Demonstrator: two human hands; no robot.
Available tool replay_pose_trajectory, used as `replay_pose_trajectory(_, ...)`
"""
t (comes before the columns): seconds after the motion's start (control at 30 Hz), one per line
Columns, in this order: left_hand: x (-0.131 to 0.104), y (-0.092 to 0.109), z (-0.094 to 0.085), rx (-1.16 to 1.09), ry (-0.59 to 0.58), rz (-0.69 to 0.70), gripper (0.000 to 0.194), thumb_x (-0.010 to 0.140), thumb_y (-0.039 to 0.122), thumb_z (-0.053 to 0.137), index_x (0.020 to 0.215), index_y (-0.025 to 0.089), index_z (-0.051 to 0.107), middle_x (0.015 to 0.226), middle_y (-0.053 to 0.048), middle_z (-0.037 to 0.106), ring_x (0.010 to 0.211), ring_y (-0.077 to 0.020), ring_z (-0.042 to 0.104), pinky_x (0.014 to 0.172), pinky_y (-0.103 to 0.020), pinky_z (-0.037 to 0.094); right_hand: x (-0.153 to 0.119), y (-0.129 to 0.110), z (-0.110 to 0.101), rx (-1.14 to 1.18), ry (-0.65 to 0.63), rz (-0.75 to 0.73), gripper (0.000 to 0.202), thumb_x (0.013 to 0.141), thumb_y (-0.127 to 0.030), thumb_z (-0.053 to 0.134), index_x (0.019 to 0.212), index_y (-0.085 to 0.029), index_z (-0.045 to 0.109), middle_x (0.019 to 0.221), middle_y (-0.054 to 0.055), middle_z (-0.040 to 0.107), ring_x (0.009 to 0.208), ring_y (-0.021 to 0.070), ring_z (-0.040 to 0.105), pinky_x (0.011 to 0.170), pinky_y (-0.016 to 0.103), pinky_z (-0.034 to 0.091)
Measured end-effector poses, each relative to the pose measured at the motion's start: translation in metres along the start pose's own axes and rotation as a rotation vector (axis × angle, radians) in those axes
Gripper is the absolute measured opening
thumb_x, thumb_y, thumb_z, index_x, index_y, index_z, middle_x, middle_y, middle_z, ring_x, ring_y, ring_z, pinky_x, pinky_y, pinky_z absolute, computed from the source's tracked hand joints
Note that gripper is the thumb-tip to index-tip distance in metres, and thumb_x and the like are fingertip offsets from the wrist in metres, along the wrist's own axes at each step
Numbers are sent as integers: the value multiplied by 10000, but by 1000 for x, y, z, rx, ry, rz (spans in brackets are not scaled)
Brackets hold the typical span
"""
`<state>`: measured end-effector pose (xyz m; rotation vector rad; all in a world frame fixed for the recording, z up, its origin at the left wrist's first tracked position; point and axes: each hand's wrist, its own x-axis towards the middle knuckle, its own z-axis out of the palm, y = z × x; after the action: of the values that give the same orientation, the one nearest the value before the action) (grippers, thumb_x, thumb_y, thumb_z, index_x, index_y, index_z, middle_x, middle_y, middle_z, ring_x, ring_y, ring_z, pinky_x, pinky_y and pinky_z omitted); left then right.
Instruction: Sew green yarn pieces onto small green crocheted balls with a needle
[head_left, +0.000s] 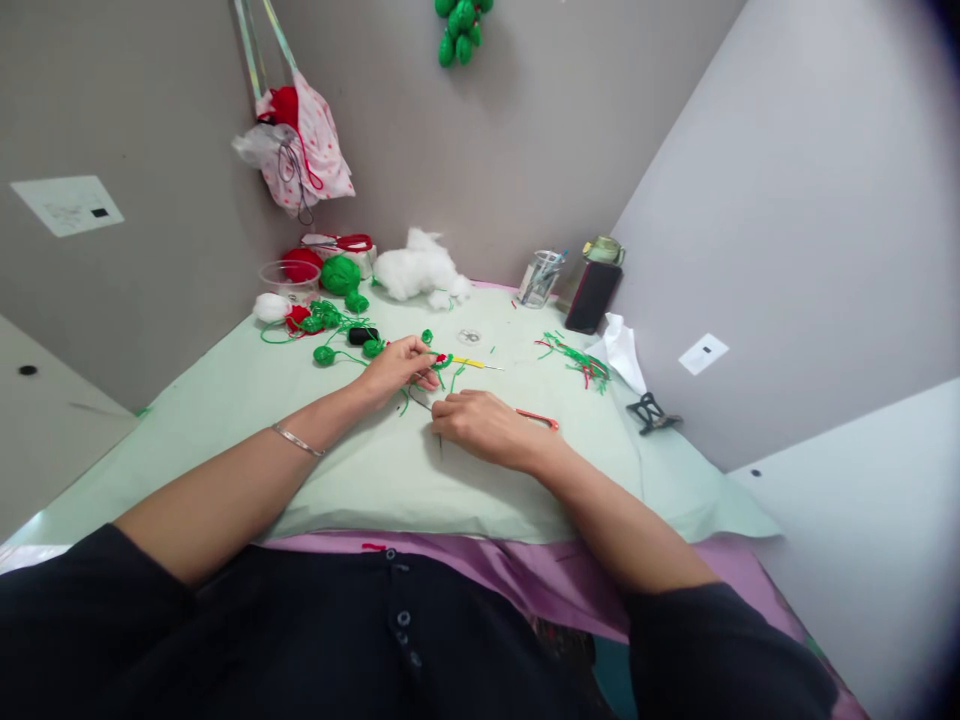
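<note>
My left hand (pixel 405 366) is closed around a small red-and-green crocheted piece (pixel 444 359), held just above the table, with green yarn ends hanging from it. A dark thread (pixel 420 401) curves from near that piece to my right hand (pixel 476 425), whose fingers are pinched on it. A thin dark end shows below those fingers; whether it is thread or a needle cannot be made out. Beyond the piece lies a yellow-handled crochet hook (pixel 472 363). An orange-handled tool (pixel 538 418), partly hidden by my right hand, rests on the table.
Green yarn balls (pixel 341 275), white stuffing (pixel 420 268) and a black case (pixel 363 337) lie at the back left. Toward the right are a clear cup (pixel 540 280), a phone (pixel 595 297), yarn scraps (pixel 577 360), and a black claw clip (pixel 652 412). Walls enclose the table.
</note>
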<state>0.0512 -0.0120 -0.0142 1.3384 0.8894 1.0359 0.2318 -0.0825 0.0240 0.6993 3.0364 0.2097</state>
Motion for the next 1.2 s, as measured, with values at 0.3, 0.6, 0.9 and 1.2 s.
replay_pose_trajectory(0.3,3,-4,-6,308,-28,171,189,693,259,736,830,160,651,812,-34,678,787,-160,621,745,-266,483,5,-5,6,61,107,49,173,901,-108,469,808,-145,611,861,66,637,756,158,566,696,291,430)
replay_pose_trajectory(0.6,-11,23,3,29,-305,-9,391,804,423,662,1091,163,710,1065,-122,680,691,-123,574,683,-269,484,-13,48,-8,1422,765,459,142,816,-300,601,853,-189,521,907,40,699,646,99,620,558,219,471)
replay_pose_trajectory(0.9,-5,14,0,-3,-302,-106,316,729,410,743,871,127,745,717,-54,638,617,-108,550,634,-249,467,-24,85,-9,1804,1162,645,180,709,-204,687,809,-189,539,657,-57,619,546,32,561,488,105,441)
replay_pose_trajectory(1.2,13,14,-43,656,272,310,195,769,366,645,805,186,711,836,-54,659,799,-204,568,777,-333,421,-25,87,-4,1756,1156,650,230,683,-271,761,783,-170,581,603,-59,576,489,22,494,426,115,366)
